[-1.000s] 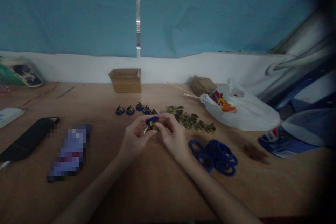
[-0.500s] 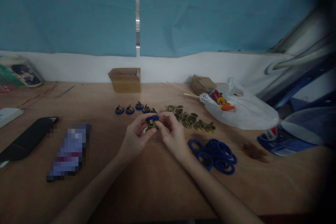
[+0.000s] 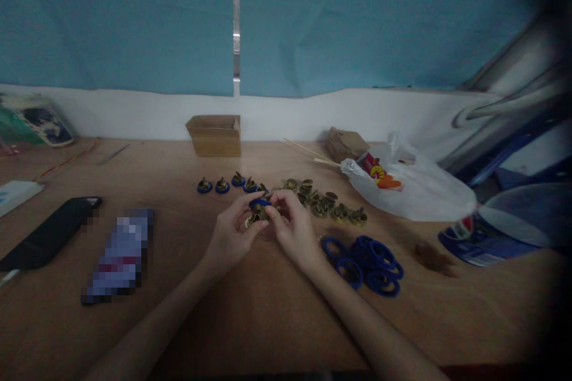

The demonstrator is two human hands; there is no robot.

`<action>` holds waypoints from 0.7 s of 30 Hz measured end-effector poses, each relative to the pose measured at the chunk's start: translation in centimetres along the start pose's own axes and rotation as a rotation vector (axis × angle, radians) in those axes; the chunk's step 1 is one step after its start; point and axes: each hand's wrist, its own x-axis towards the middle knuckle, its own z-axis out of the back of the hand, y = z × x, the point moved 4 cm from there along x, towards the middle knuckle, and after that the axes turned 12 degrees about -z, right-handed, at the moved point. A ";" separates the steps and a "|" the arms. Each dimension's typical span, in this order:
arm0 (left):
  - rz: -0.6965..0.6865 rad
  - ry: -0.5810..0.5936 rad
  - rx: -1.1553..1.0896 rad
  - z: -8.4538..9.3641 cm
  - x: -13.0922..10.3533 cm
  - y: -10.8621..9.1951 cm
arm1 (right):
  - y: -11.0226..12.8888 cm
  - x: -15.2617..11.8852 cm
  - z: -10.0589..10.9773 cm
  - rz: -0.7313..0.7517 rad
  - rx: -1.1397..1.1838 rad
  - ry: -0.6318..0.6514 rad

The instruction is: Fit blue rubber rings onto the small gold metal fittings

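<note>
Between my two hands, at the middle of the head view, is a brass-coloured metal fitting with a blue ring around it. My left hand pinches it from the left with thumb and fingers. From the right, the fingers and thumb of my right hand close on the same piece. Fingertips hide part of it. Just beyond my hands stand several fittings with blue rings on them. Several bare brass fittings lie past my right hand. A pile of loose blue rings rests beside my right forearm.
An open cardboard box stands by the wall. On the right are a white plastic bag, a brown package and a blue tub. A black phone and a blurred-out bluish item lie to the left.
Both hands stay on the ringed fitting, and the blue ring's tilt looks slightly different. The whole view has shifted a few pixels; the table items stay in place.
</note>
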 end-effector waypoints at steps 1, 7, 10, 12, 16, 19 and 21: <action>0.000 0.005 0.003 0.0 0.0 0.0 | 0.1 0.0 0.0 0.011 -0.018 -0.001; 0.054 0.000 -0.045 0.2 0.0 0.4 | 0.2 -0.2 -0.5 0.070 -0.065 0.003; 0.070 -0.009 -0.061 0.2 0.0 0.5 | 0.2 -0.4 -0.7 0.072 -0.063 0.025; 0.081 -0.006 -0.056 0.2 -0.1 0.5 | 0.3 -0.5 -0.8 0.070 -0.058 0.052; 0.064 0.005 -0.060 0.2 0.0 0.6 | 0.7 -0.7 -0.7 0.066 -0.054 0.088; 0.036 -0.015 -0.060 0.6 0.2 0.6 | 1.0 -0.8 -0.6 0.061 -0.043 0.101; 0.025 -0.052 -0.061 1.0 0.5 0.7 | 0.9 -0.8 -0.6 0.061 -0.028 0.108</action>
